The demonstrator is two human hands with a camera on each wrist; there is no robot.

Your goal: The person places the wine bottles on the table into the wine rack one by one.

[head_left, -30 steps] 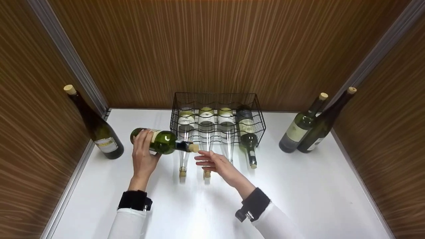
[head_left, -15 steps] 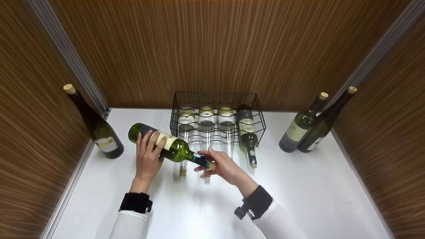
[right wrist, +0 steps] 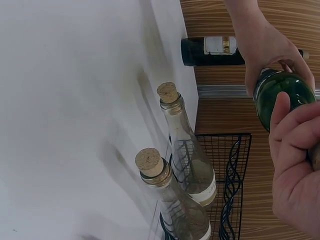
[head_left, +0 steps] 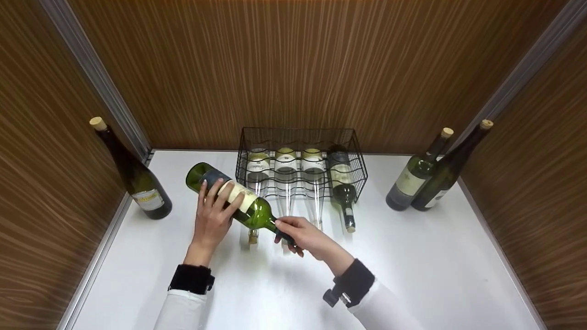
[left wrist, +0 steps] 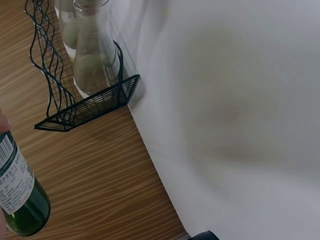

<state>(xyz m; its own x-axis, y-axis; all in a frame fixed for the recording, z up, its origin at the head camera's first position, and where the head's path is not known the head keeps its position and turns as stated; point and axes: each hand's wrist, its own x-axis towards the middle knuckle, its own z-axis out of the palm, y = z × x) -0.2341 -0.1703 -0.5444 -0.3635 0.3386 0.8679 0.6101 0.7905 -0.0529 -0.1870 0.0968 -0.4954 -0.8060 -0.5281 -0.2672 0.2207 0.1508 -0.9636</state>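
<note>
green bottle point(left wrist: 22, 187) — edge-cropped, left-wrist view | racked labels point(head_left: 285, 163) — too small to read, head view

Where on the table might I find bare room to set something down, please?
Bare table lies in front of the two bottles on the right and between the sleeves; it is crowded before the rack, where bottle necks jut out.

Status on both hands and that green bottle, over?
Left hand grips the green bottle by its body; right hand holds its neck. Held in midair. Possible snag: clear bottles jutting from wire rack.
</note>
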